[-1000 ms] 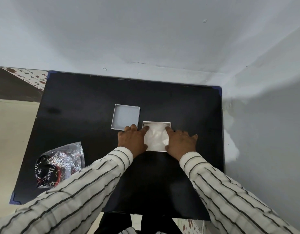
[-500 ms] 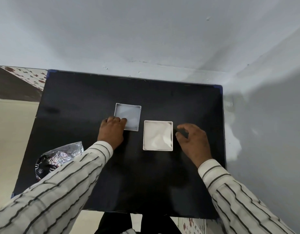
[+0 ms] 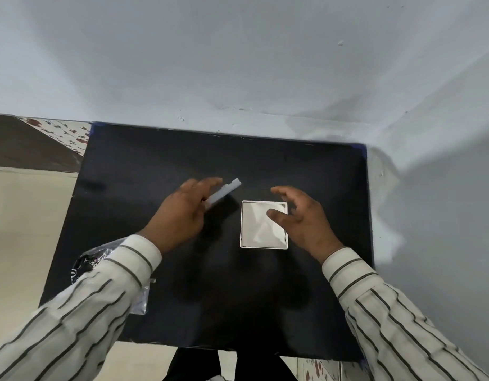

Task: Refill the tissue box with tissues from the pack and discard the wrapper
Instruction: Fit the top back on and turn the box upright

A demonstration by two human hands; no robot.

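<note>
A square white tissue box sits open on the black table, filled with white tissues. My left hand holds the box's white lid lifted off the table and tilted on edge, left of the box. My right hand hovers over the box's right side with fingers spread and nothing in it. The crumpled shiny wrapper with black print lies at the table's left edge, mostly hidden behind my left sleeve.
The black table stands in a corner, with grey walls behind it and on its right. Tiled floor shows to the left and below the near edge.
My hands left the tissues. The left hand reached to the lid lying flat beside the box, gripped it and raised it on edge. The right hand drew back, then came over the box.
</note>
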